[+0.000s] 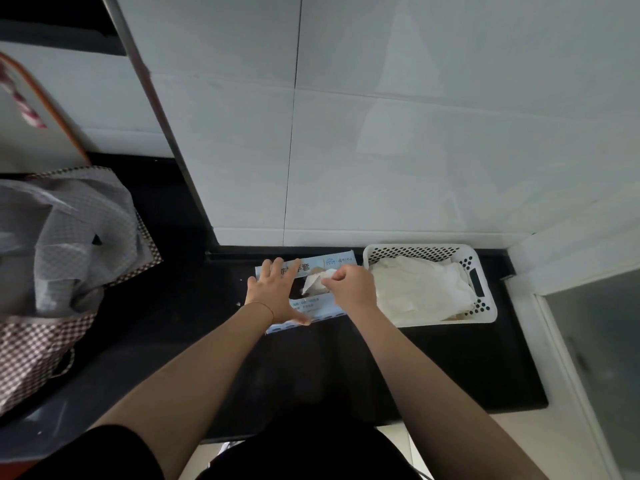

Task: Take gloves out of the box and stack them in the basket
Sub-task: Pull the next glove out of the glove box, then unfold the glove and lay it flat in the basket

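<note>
Head view: left hand [273, 292] presses flat on glove box [304, 292].
Pull: right hand [349, 289] pinches glove [317, 279] at fingertips.
Next: basket [485, 258], beyond right knuckles.

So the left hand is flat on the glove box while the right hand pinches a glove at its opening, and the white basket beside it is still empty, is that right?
Not quite: the head view shows the basket already holds white gloves. The rest stands: left hand flat on the glove box, right hand pinching a glove at its opening.

Box [313, 299] left of basket [481, 306], touching, gloves [415, 289] in basket, both on counter [450, 368]
</note>
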`<act>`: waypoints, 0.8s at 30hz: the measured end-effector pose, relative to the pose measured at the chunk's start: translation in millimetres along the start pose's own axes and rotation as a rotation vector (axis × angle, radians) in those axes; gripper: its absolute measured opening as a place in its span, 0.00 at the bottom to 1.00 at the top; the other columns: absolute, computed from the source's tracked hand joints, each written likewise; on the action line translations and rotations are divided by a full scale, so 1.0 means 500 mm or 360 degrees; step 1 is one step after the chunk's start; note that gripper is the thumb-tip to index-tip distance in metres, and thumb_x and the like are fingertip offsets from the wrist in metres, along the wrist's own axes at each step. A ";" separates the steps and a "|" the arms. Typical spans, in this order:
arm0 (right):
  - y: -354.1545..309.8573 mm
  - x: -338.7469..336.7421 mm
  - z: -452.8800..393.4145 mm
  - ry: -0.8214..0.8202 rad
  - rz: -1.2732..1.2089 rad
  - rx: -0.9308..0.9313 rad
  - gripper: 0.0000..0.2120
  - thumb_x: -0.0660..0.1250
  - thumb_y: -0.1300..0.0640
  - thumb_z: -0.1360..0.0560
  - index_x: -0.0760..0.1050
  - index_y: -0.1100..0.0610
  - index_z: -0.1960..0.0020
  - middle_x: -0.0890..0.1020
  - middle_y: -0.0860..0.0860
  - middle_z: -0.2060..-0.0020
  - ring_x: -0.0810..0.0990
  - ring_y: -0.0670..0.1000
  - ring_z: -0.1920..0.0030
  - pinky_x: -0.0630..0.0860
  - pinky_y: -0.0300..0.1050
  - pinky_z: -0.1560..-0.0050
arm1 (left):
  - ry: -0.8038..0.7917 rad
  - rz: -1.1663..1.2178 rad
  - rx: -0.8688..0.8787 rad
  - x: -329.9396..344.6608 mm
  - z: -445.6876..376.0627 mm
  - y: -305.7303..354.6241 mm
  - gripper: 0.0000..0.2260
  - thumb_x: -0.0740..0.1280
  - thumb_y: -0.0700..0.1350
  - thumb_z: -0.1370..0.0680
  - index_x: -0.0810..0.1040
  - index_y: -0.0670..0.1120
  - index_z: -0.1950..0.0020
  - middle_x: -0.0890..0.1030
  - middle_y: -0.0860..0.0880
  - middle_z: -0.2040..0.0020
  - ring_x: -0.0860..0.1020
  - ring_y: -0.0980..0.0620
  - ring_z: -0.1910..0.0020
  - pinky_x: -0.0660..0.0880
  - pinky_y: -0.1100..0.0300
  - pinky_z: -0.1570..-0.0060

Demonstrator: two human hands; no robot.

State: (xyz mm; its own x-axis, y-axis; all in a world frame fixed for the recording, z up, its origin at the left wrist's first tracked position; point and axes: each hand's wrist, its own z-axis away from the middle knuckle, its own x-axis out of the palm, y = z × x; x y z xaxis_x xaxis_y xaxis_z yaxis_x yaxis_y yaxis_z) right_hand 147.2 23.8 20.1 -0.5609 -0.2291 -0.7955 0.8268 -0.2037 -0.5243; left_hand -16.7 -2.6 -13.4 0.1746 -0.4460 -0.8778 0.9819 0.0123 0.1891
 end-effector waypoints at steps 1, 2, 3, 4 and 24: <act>-0.003 0.004 0.001 0.0023 0.0000 0.0008 0.06 0.69 0.58 0.25 0.73 0.57 0.57 0.77 0.49 0.65 0.78 0.51 0.62 0.71 0.40 0.67 | -0.0001 0.0004 0.0001 0.000 0.001 -0.001 0.58 0.73 0.71 0.38 0.43 0.54 0.21 0.51 0.46 0.23 0.50 0.42 0.24 0.63 0.41 0.30; -0.004 0.005 0.000 0.0047 -0.0016 0.0014 0.04 0.67 0.60 0.24 0.72 0.57 0.53 0.76 0.49 0.62 0.77 0.51 0.60 0.70 0.41 0.66 | -0.0004 0.0008 0.0005 -0.001 0.001 0.001 0.58 0.73 0.71 0.38 0.43 0.54 0.20 0.51 0.46 0.22 0.49 0.42 0.23 0.62 0.41 0.30; -0.006 0.006 -0.001 0.0051 -0.0015 0.0014 0.05 0.65 0.62 0.23 0.70 0.56 0.48 0.76 0.50 0.59 0.75 0.50 0.59 0.69 0.42 0.65 | -0.0008 0.0012 0.0002 -0.001 0.002 0.000 0.58 0.73 0.71 0.38 0.43 0.54 0.20 0.51 0.46 0.22 0.49 0.42 0.23 0.62 0.41 0.29; -0.009 0.005 -0.002 0.0031 0.0011 -0.0003 0.07 0.63 0.62 0.22 0.70 0.56 0.45 0.75 0.49 0.57 0.74 0.50 0.58 0.68 0.42 0.64 | -0.0009 0.0011 0.0000 -0.001 0.002 -0.001 0.58 0.73 0.71 0.38 0.43 0.54 0.20 0.50 0.46 0.22 0.49 0.42 0.23 0.61 0.40 0.29; -0.006 -0.104 0.003 -0.0316 -0.0475 0.0086 0.10 0.71 0.57 0.27 0.74 0.64 0.55 0.78 0.54 0.65 0.78 0.51 0.69 0.81 0.50 0.63 | 0.0126 0.0070 0.0126 -0.013 -0.017 -0.002 0.48 0.75 0.64 0.34 0.54 0.53 0.22 0.48 0.47 0.20 0.44 0.45 0.21 0.61 0.40 0.29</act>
State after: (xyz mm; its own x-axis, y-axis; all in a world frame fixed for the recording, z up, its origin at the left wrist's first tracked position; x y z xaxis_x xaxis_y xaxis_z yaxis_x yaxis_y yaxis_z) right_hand 173.6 35.1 63.5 -0.7789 -0.3314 -0.5324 0.6249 -0.3382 -0.7037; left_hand -18.2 8.2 -11.5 0.2259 -0.3745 -0.8993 0.9648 -0.0418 0.2598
